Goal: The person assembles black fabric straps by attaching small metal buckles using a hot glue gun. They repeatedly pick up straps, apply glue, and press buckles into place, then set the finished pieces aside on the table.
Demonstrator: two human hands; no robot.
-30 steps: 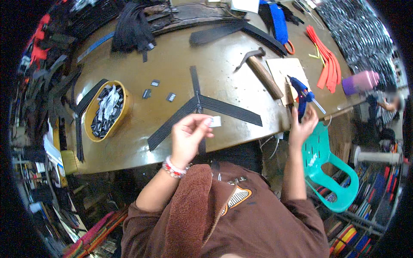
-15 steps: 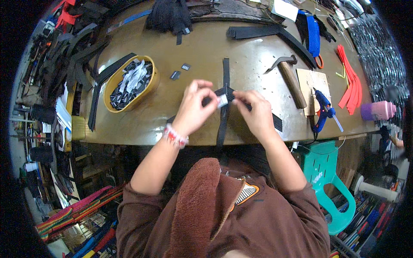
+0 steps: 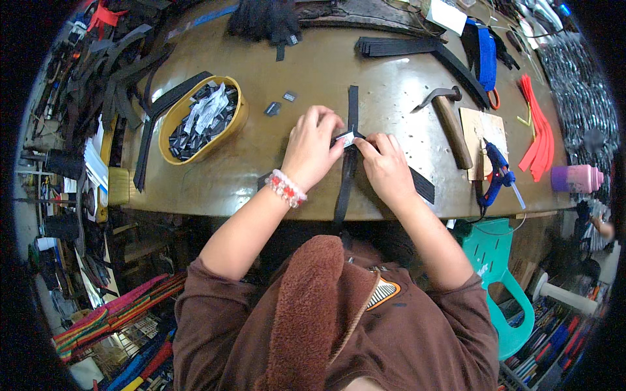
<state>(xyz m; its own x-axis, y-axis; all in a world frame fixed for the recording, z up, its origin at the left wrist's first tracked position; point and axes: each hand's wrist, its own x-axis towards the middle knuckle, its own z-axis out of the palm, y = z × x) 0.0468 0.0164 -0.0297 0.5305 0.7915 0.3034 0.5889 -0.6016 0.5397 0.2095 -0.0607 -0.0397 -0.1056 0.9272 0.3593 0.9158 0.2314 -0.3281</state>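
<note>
A small white label (image 3: 348, 139) lies over the crossing of the black webbing straps (image 3: 353, 107) at the table's middle. My left hand (image 3: 312, 146) is at the label's left edge, thumb and fingers closed in a pinch on it. From the other side, my right hand (image 3: 386, 166) presses thumb and fingertips together on the strap beside the label's right edge. One strap runs from the far side down over the table's near edge; another passes crosswise beneath both hands, partly hidden. Two small dark labels (image 3: 272, 108) rest on the table beyond my left hand.
A yellow tub (image 3: 239, 120) full of labels stands at left. Rightward lie a hammer (image 3: 452, 130), a blue glue gun (image 3: 497, 163) on a board, red straps (image 3: 536, 140) and a purple container (image 3: 574, 178). Black strap bundles (image 3: 398, 46) lie at the back. A green stool (image 3: 499, 260) stands at right.
The label has gone from tilted in my left fingers to lying over the strap crossing. My left hand has moved slightly right and forward. The whole view has shifted a little.
</note>
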